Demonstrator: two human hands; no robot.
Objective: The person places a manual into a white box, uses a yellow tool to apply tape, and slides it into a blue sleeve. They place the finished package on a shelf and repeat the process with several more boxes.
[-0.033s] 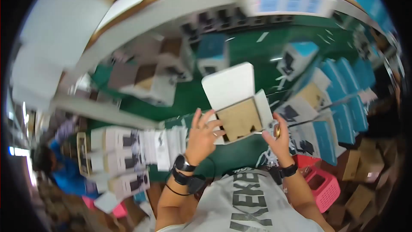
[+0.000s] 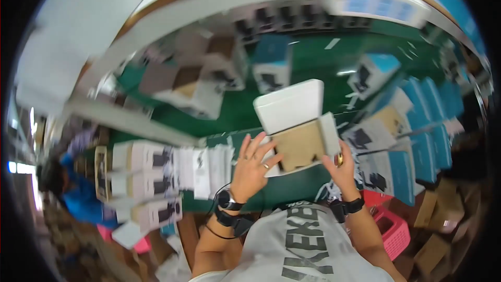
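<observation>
A small white carton (image 2: 330, 128) stands with its lid (image 2: 290, 105) raised at the back. Inside it lies a brown cardboard insert (image 2: 297, 145) with notches along its near edge. My left hand (image 2: 254, 169) is open at the carton's left side, its spread fingertips touching the insert. At the right wall my right hand (image 2: 342, 172) grips the carton, thumb toward its near corner and fingers outside. A small gold-coloured thing (image 2: 340, 161) shows at the right fingers; I cannot make out what it is. Whatever is under the insert is hidden.
Stacked printed cartons and white packs (image 2: 203, 169) line the left. Open blue-and-white cartons (image 2: 399, 169) crowd the right. More boxes (image 2: 272, 62) stand on the green tabletop (image 2: 235, 112). A pink basket (image 2: 394, 232) is below right. A person in blue (image 2: 86, 198) is at far left.
The whole view has shifted, so carton and hands appear slightly farther right. My left fingers reach a little farther over the insert. The right hand keeps its hold.
</observation>
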